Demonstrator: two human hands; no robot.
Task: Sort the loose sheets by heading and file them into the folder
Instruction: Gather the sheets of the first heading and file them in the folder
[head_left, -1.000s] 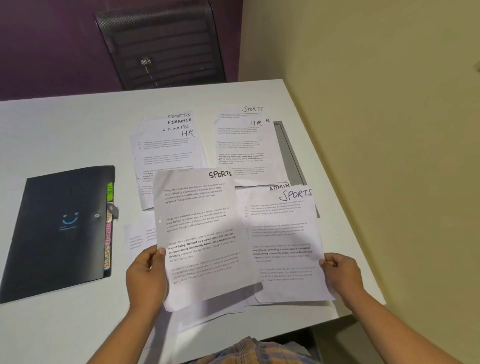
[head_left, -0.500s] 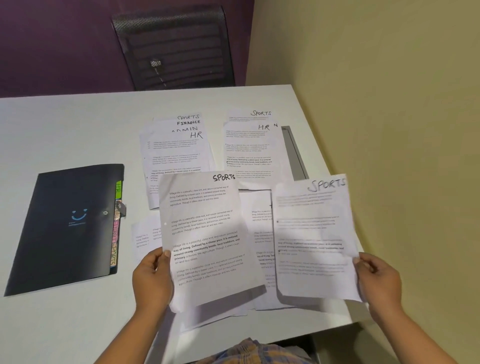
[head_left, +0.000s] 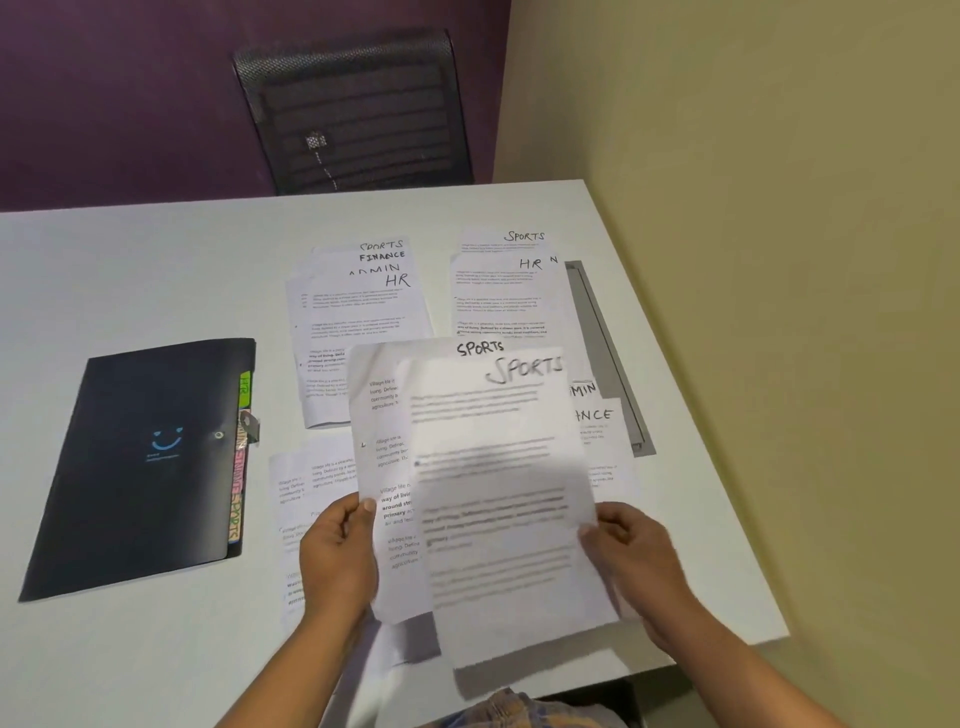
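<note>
The left hand pinched the left edge of a printed sheet headed SPORTS, the rear SPORTS sheet, thumb on its face and fingers curled behind. The right hand gripped the right edge of the front SPORTS sheet, which was blurred and overlapped most of the rear one. Both were held above the near edge of the white table, towards its near right corner.

The black folder lay shut near the table's left edge, a small smile mark on its cover and coloured index tabs showing along its right side.

Towards the far edge lay two fanned piles. The left pile showed the headings SPORTS, FINANCE, ADMIN and HR, with HR on top. The right pile showed SPORTS behind an HR sheet. Near the right edge, partly hidden by the held sheets, an ADMIN sheet and a FINANCE sheet showed only part of their headings. More loose sheets lay flat under the left hand, headings hidden.

A grey recessed strip ran along the right edge beside the right pile. A mesh office chair stood beyond the far edge.
</note>
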